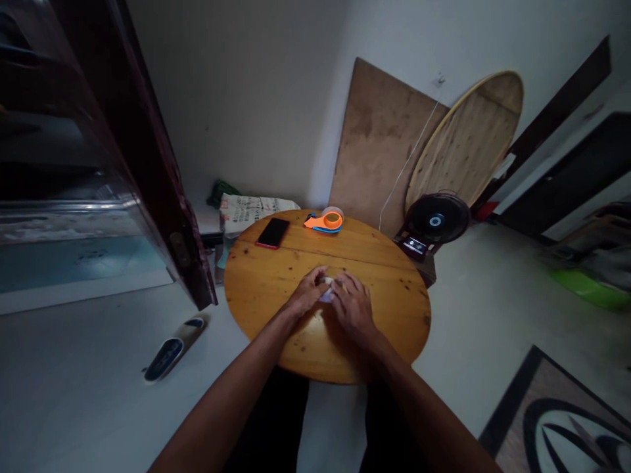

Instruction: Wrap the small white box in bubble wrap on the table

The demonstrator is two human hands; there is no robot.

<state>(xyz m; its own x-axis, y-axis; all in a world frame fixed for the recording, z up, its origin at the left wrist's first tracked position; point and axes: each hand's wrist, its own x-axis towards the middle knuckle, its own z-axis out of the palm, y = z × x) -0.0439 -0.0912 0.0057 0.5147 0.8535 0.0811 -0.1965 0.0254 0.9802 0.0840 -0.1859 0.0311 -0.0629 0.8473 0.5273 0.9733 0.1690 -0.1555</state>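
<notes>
A small whitish object (326, 297) is between my two hands, just above or on the round wooden table (266, 309). It looks pale with a faint purple tint, and its kind is too small and covered to make out. My left hand (311, 290) curls its fingers around the object's left side. From the right, my right hand (352, 299) grips it with bent fingers. Beyond the hands, an orange and blue tape dispenser (323, 222) with a clear roll lies on the table. A black phone with a red edge (273, 233) lies left of it.
Behind the table lean a brown board (374, 138) and a round wooden tabletop (468, 131). A black fan (436, 220) stands at the right. A printed sack (254, 209) is behind the left rim. On the floor are a shoe (175, 348) and a patterned mat (562, 407).
</notes>
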